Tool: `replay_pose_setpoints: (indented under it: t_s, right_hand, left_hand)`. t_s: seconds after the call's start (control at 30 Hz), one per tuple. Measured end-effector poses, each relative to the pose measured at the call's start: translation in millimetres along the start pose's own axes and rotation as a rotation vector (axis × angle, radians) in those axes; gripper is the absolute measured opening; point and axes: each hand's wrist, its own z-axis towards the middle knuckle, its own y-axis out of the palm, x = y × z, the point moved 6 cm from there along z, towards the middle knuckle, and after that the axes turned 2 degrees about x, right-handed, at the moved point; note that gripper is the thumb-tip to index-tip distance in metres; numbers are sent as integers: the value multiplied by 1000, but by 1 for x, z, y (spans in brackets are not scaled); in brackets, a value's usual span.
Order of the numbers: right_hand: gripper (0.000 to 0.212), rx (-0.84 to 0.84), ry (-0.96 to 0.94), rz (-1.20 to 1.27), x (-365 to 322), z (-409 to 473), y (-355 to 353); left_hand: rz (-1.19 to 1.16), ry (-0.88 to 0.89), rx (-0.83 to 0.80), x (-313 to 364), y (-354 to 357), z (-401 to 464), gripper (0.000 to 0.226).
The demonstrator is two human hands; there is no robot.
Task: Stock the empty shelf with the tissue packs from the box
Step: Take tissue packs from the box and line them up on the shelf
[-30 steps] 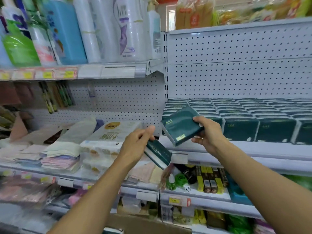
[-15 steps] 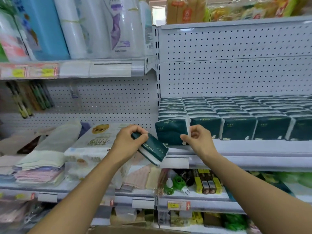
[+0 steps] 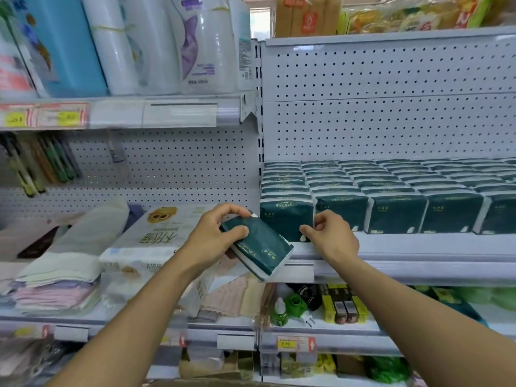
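Note:
Rows of dark green tissue packs (image 3: pixel 396 212) stand on the white shelf (image 3: pixel 418 248) on the right. My right hand (image 3: pixel 331 237) pinches the right edge of the front-left pack (image 3: pixel 284 217), which stands upright at the shelf's left end, thumb on its lower front corner. My left hand (image 3: pixel 215 238) grips another green tissue pack (image 3: pixel 261 247), tilted, just left of and below the shelf's front edge. The box is not in view.
A white pegboard back panel (image 3: pixel 391 107) rises above the packs, with open room over them. To the left lie large tissue bundles (image 3: pixel 159 238) and folded towels (image 3: pixel 55 280). Bottles (image 3: pixel 117 43) fill the upper left shelf. Small goods (image 3: pixel 340 303) sit below.
My right hand carried its pack up to the shelf and stood it at the front-left corner. My left hand brought its pack up and closer to the shelf edge.

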Motion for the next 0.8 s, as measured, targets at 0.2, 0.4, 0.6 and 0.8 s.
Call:
replay_pose_setpoints:
  t_s: [0.2, 0.4, 0.6, 0.8]
  right_hand:
    - [43, 14, 3, 30, 2, -5, -11]
    - [22, -59, -215, 463, -21, -22, -39]
    - [34, -575, -316, 514, -48, -49, -47]
    - [25, -453, -182, 525, -1, -35, -76]
  left_hand:
    - [-24, 25, -21, 9, 4, -4, 40]
    - [-168, -45, -51, 19, 14, -2, 48]
    - [-147, 13, -241, 42, 53, 3, 67]
    - [34, 130, 20, 43, 63, 15, 43]
